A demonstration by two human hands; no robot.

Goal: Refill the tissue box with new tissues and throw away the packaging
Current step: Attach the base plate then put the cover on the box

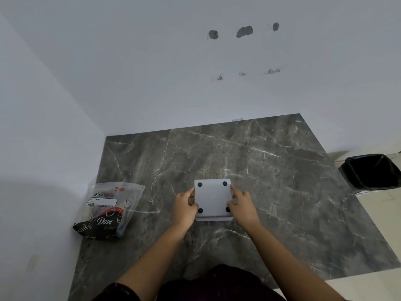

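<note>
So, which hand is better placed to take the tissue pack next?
Left. The tissue pack lies on the counter to the left of the box, nearer the left hand; the right hand would have to cross over.

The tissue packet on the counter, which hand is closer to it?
Left. The left hand grips the tissue box beside the tissue packet; the right hand is across the box.

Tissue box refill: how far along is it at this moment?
Early. Done: the box is turned bottom-up, four black feet showing. In hand: left hand and right hand grip its sides, apparently working on the base. Left: the tissue pack lies apart on the counter, apparently unopened; nothing loaded, and no packaging visible in the bin.
</note>
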